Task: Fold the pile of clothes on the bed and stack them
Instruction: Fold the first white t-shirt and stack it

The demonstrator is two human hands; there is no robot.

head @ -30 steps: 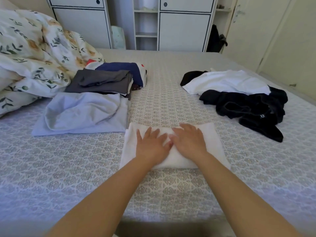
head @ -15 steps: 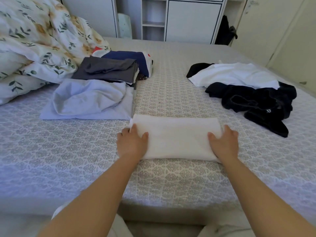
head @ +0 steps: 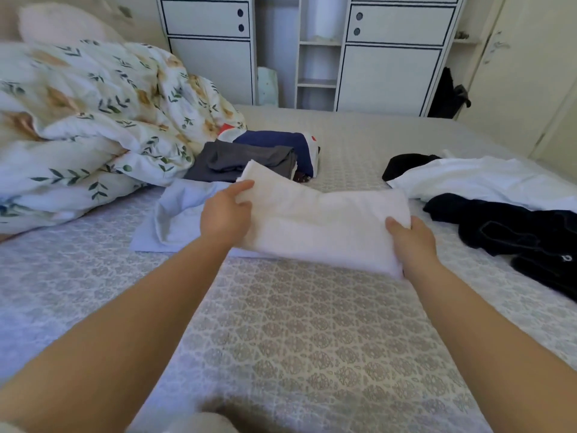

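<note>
So the person has the folded white terry-cloth piece (head: 324, 226) lifted off the patterned grey bedspread (head: 312, 339), one end in each hand. The left hand (head: 226, 214) pinches the left end, thumb on top; the right hand (head: 409, 242) grips the right end, fingers tucked underneath. The folding of this one looks done, so it's the stacking step. It hangs tilted, left end higher, right over the pale blue folded garment (head: 181, 214), with the dark grey folded garment (head: 243, 160) just behind. Next move probably means lowering it flat onto one of those without the fold slipping open. The unfolded white shirt (head: 484, 179) and black clothes (head: 515, 232) wait on the right.
</note>
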